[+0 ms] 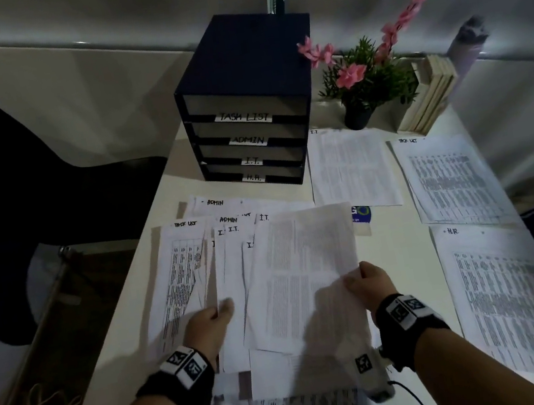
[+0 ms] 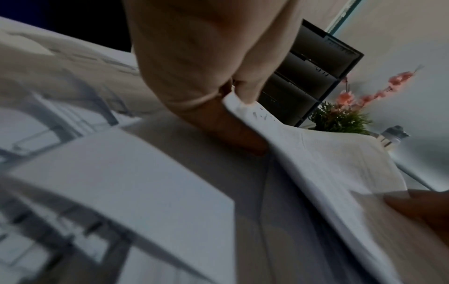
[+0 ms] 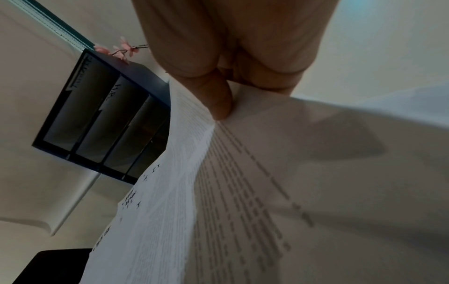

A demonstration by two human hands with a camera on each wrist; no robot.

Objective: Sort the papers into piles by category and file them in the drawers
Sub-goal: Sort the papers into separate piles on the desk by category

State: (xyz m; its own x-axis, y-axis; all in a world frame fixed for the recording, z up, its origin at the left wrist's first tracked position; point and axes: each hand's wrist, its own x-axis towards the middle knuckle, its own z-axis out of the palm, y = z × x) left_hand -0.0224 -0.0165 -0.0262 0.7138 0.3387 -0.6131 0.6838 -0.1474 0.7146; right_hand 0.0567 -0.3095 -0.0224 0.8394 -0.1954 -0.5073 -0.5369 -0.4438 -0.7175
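Sorting stage, partly complete. Lower centre of the head view: the right hand (image 1: 370,285) pinches the lower right corner of a lifted text sheet (image 1: 306,265), thumb on top; the right wrist view shows the thumb pressed onto the bent page. The left hand (image 1: 209,325) pinches the near edge of the unsorted spread (image 1: 205,263); the left wrist view shows finger and thumb closed on a paper edge. Neither grip is wide.

The unsorted spread fans across the centre left of the tabletop (image 1: 403,268); its headings read TASK LIST, ADMIN and I.T., so several categories remain mixed. More sheets lie under the wrists at the bottom edge.

Right of frame, three piles are begun: the H.R. pile (image 1: 502,305) lower right, the TASK LIST pile (image 1: 448,175) above it, and the I.T. pile (image 1: 350,169) at centre right. No separate ADMIN pile is visible.

Upper centre: the drawer unit (image 1: 245,115), labelled TASK LIST, ADMIN, I.T. and H.R., stands closed. Judged from this, filing has not started, and sorting is roughly at its midpoint.
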